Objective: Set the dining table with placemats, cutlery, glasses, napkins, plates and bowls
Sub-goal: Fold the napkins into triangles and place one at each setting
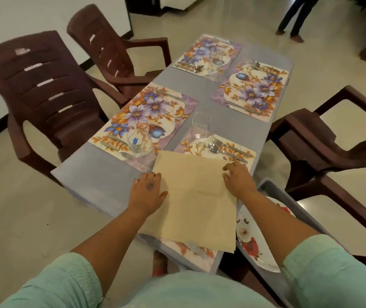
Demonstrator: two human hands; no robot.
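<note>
Beige napkin (196,196) lies unfolded on near-right placemat (235,147) at worktop (102,174) edge, btwn both hands. Left hand (147,192) flat on its left edge, fingers straight. Right hand (238,177) on right edge, fingers bent, pinching the napkin. No readable writing.

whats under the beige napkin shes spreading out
The napkin lies over a floral placemat whose edge and a piece of cutlery show at the near end. The rest of that mat is covered, so anything else there is hidden.
</note>
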